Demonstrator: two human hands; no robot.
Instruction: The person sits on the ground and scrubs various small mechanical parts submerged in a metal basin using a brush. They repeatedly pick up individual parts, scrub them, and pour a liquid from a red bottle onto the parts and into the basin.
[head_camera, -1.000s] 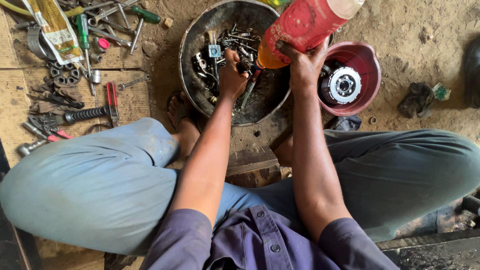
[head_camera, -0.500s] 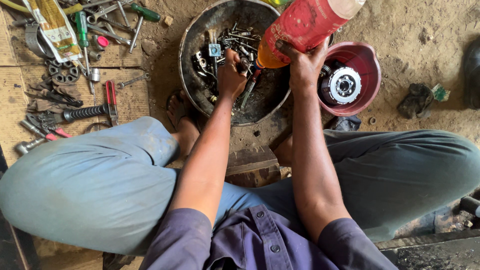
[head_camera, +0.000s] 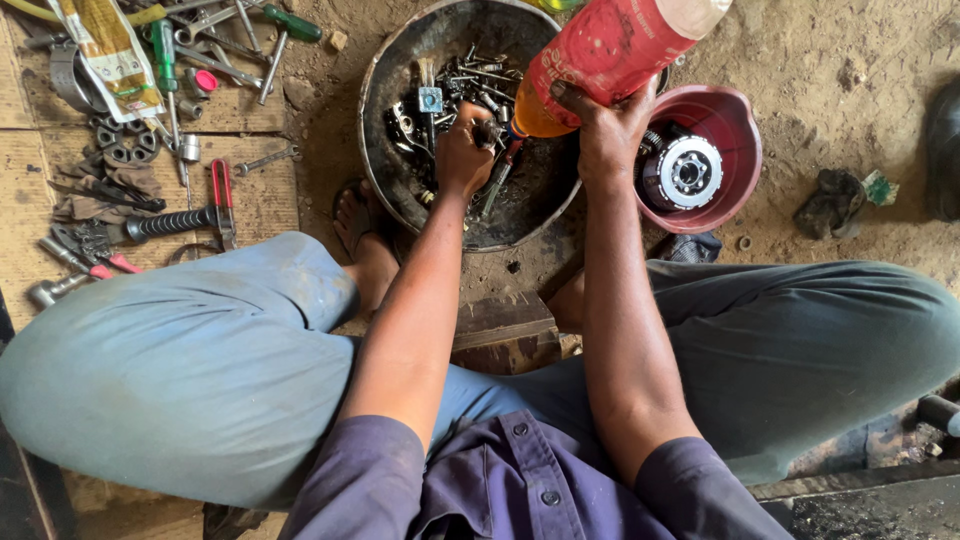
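Centrally, item one: small dark metal part (head_camera: 489, 131), pinched in the curled fingers of the left hand (head_camera: 462, 150), held low over the dark round pan (head_camera: 400, 60), just under the mouth of the bottle.

Item two: plastic bottle (head_camera: 610, 50), red label, orange liquid at the neck end, tipped mouth-down toward 8 o'clock. Right hand (head_camera: 607, 135) wraps it from below, thumb and fingers closed round the body. Whether liquid is flowing cannot be told.

Item three: pan contents, namely loose bolts (head_camera: 480, 85), a small square blue-grey piece (head_camera: 430, 100), a red-handled tool (head_camera: 505, 165), all lying in dark residue.

Item four, at 3 o'clock of the pan: maroon bowl (head_camera: 735, 115) holding a round toothed metal assembly (head_camera: 685, 170), untouched.

Item five, at 9 to 10 o'clock: wooden board (head_camera: 260, 200) carrying green-handled screwdrivers (head_camera: 165, 55), a hammer (head_camera: 180, 222), sockets (head_camera: 125, 150), red-handled pliers (head_camera: 95, 258), a printed pouch (head_camera: 105, 50).

Progress, as judged: one part under the bottle; the pile of bolts and the assembly in the bowl appear not yet dealt with, so most remains.
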